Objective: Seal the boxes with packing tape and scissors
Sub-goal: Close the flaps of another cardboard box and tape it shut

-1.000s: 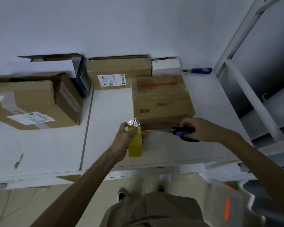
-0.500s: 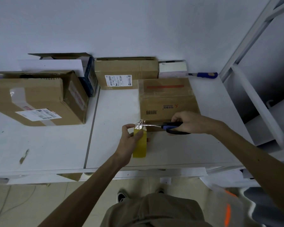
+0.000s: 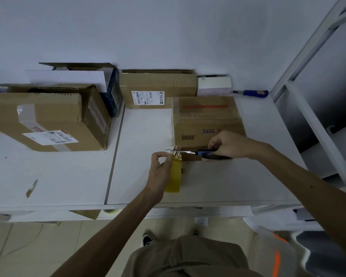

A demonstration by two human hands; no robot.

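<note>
A small cardboard box (image 3: 206, 120) with a red stripe on top stands on the white table (image 3: 144, 134), clear tape over its top and front. My left hand (image 3: 161, 170) holds the yellowish tape roll (image 3: 174, 177) upright in front of the box and pinches the pulled-out clear strip. My right hand (image 3: 229, 145) grips blue-and-black scissors (image 3: 203, 153) beside the box's front face. Their blades point left across the stretched strip, right above the roll.
A large taped box (image 3: 48, 118) lies at the left, an open blue-sided box (image 3: 110, 86) behind it. A labelled carton (image 3: 158, 88) and a small white box (image 3: 214, 85) stand against the wall, with a blue-handled tool (image 3: 252, 93) beside them. A white metal frame (image 3: 316, 108) rises at right.
My right hand has slid the scissors leftward until the blades cross the tape strip. My left hand has kept the roll in place and now pinches the strip's end.
</note>
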